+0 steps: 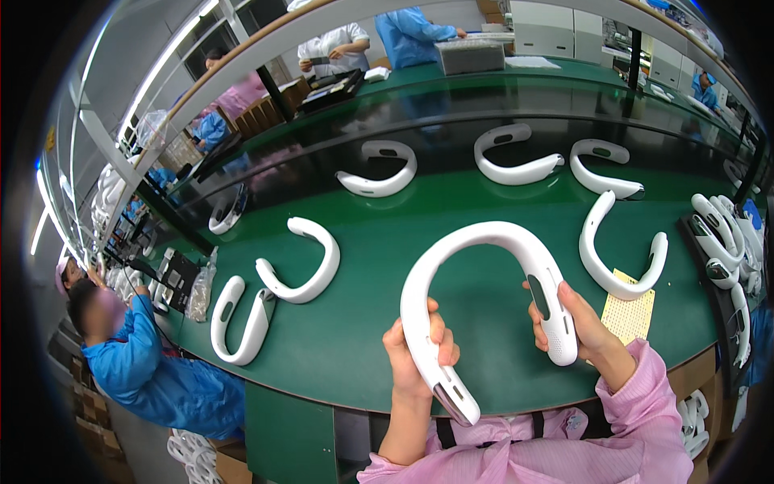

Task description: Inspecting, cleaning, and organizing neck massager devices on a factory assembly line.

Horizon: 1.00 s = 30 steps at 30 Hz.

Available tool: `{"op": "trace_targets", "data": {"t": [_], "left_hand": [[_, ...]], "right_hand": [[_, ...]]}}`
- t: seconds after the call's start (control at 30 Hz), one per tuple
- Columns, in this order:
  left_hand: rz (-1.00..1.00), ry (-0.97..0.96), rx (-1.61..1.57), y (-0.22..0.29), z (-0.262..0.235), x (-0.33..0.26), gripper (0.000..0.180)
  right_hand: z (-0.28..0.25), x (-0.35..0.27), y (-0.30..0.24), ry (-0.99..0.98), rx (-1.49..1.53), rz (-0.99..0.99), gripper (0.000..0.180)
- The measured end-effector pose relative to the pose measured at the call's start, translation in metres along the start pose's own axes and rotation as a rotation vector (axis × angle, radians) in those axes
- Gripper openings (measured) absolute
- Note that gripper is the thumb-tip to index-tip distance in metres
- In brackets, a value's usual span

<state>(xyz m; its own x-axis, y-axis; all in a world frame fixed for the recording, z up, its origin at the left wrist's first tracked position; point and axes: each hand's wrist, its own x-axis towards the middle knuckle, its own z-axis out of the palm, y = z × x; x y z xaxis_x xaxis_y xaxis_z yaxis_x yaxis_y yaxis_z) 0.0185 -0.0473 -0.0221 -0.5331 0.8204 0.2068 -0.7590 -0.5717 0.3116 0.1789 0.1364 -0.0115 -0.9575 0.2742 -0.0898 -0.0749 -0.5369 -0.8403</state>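
Above the near edge of the green table I hold up a white U-shaped neckband device (488, 232), its curve pointing away from me. My left hand (419, 348) is wrapped round its left arm, just above the grey-tipped end. My right hand (574, 323) grips the right arm, which carries a dark oval panel and a patch of small holes. Close to my right hand lies a yellow dotted sheet (629, 316), with another white neckband (601, 262) partly on it. To the left, two more neckbands (316, 278) (250, 335) rest on the table.
Several like neckbands (520, 171) lie along the far side of the green table (363, 355). A dark tray (709, 266) at right holds more of them. Plastic bags (201, 290) lie at left. A person in blue (153, 363) sits at left; others work beyond the shelf frame.
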Motion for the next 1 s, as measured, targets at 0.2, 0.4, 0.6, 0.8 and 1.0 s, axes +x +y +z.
{"op": "trace_targets", "data": {"t": [0.2,0.4,0.6,0.8,1.0], "left_hand": [[-0.043,0.17,-0.066,0.003,0.017,0.004,0.04],[0.006,0.062,0.038,0.001,0.029,0.01,0.043],[0.066,0.182,0.74,-0.022,0.091,0.015,0.047],[0.037,0.168,0.854,-0.031,0.104,0.013,0.047],[0.01,0.178,0.846,-0.031,0.106,0.01,0.049]], "right_hand": [[0.012,-0.005,-0.008,0.146,-0.056,-0.016,0.046],[0.007,0.001,-0.009,0.114,-0.059,-0.001,0.047],[-0.006,0.018,0.016,0.196,-0.058,0.077,0.055],[-0.002,0.022,0.017,0.232,-0.039,0.106,0.058],[-0.001,0.021,0.016,0.216,0.005,0.118,0.059]]}}
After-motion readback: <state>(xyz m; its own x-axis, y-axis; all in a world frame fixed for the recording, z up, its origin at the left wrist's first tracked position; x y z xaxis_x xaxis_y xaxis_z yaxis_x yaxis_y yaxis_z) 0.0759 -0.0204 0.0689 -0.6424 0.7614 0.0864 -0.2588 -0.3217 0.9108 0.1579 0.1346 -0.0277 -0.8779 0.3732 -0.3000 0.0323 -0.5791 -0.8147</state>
